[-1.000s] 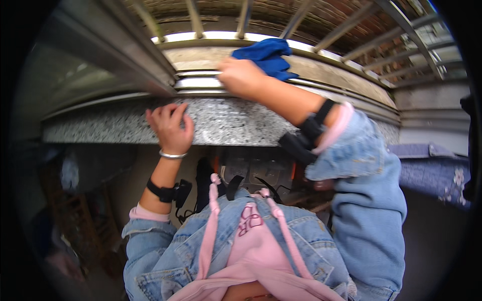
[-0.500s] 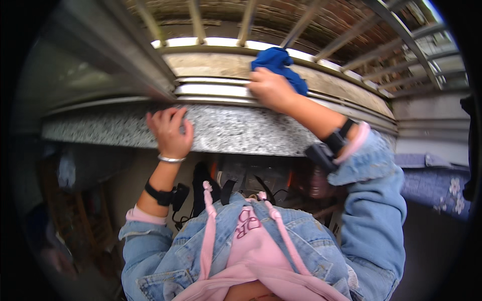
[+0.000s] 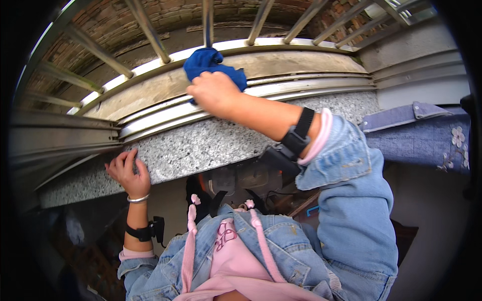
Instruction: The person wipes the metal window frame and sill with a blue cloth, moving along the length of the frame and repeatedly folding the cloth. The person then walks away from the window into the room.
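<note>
A crumpled blue cloth (image 3: 203,61) is gripped in my right hand (image 3: 215,93), its folds bunched beyond the knuckles and one edge spreading to the right. The hand presses it over the metal window track (image 3: 281,88) and the rough outer ledge (image 3: 306,62). My left hand (image 3: 129,174) rests on the speckled granite sill (image 3: 201,148), fingers spread and holding nothing. The fingertips of my right hand are hidden beneath its own knuckles and the cloth.
Metal bars (image 3: 258,22) rise beyond the ledge, with a brick wall (image 3: 105,30) behind them. A sliding window frame (image 3: 65,133) stands at the left. Blue flowered fabric (image 3: 416,135) hangs at the right. Under the sill are a clear plastic container (image 3: 258,176) and other dim items.
My view has turned, so the bars and window frame sit differently. My right hand, still on the cloth, has shifted left along the track. The left hand stays on the sill.
</note>
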Demonstrator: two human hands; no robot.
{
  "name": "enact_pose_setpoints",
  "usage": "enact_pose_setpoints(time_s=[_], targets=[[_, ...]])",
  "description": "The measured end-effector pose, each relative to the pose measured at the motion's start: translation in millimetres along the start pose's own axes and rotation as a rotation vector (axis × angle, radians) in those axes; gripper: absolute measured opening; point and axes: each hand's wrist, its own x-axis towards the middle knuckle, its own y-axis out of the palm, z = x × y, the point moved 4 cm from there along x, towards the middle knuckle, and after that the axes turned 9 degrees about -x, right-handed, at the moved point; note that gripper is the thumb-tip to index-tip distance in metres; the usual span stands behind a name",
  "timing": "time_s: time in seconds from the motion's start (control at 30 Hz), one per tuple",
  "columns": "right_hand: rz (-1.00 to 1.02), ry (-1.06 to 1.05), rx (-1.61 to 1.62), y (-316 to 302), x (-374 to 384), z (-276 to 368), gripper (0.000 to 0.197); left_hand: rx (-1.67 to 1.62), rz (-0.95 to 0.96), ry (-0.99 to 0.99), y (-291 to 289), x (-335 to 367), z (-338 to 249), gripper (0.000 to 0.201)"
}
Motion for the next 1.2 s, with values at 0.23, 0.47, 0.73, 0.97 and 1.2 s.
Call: enact_pose_setpoints(time_s=[0.23, 0.47, 0.73, 0.97, 1.2], targets=[[0.036, 0.102, -0.046, -2, -13, -17, 0.010, -0.049, -0.012, -0.043, -3, 4, -3, 0.023], [0.171, 0.271, -0.221, -27, -83, -99, 0.010, -0.075, 0.014, -0.059, -4, 5, -3, 0.026], [-0.007, -0.219, 0.025, -19, -68, -93, 0.021, -0.032, -0.019, -0.016, -4, 3, -5, 0.036], [-0.151, -0.391, 0.194, 7, -14, -35, 0.017, -0.059, -0.003, 0.096, -10, 11, -18, 0.038], [-0.042, -0.068, 0.063, -8, -46, -64, 0.017, -0.176, 0.062, 0.188, -10, 78, -63, 0.035]])
